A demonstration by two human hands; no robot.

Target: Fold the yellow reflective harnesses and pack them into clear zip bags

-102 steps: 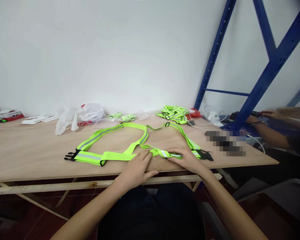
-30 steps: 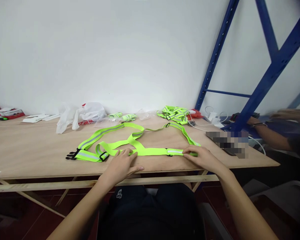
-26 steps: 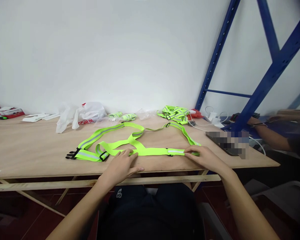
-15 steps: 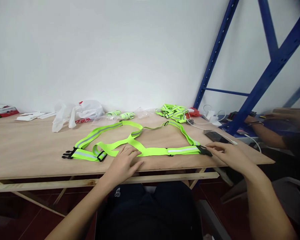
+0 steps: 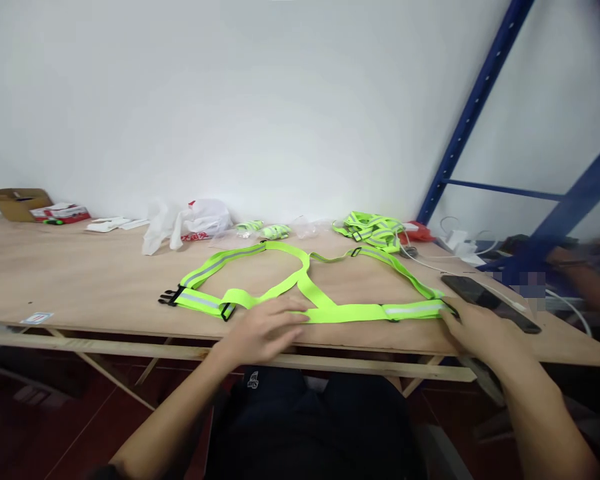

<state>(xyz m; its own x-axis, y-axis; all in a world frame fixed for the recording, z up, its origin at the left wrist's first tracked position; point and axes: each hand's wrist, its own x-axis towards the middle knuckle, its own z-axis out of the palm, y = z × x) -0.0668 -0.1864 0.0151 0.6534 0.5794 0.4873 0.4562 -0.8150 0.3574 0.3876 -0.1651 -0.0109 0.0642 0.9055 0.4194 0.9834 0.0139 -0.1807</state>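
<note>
Left hand (image 5: 264,327) lay loosely unclenched over the near band of a reflective harness (image 5: 347,313) spread before both hands, likely steadying it, while the right hand (image 5: 483,330) covered one end, its grip indeterminable.

From afar I see a yellow-green harness (image 5: 304,272) spread on the wooden surface (image 5: 105,263). Clocked from its middle, the pronged buckle (image 5: 171,297) points to nine o'clock. The left hand (image 5: 261,327) lies over it at seven; the right hand (image 5: 481,331) touches it at four. A phone (image 5: 480,303) lies at three, tangled straps (image 5: 373,227) at one, a white bag (image 5: 209,217) at eleven.
</note>
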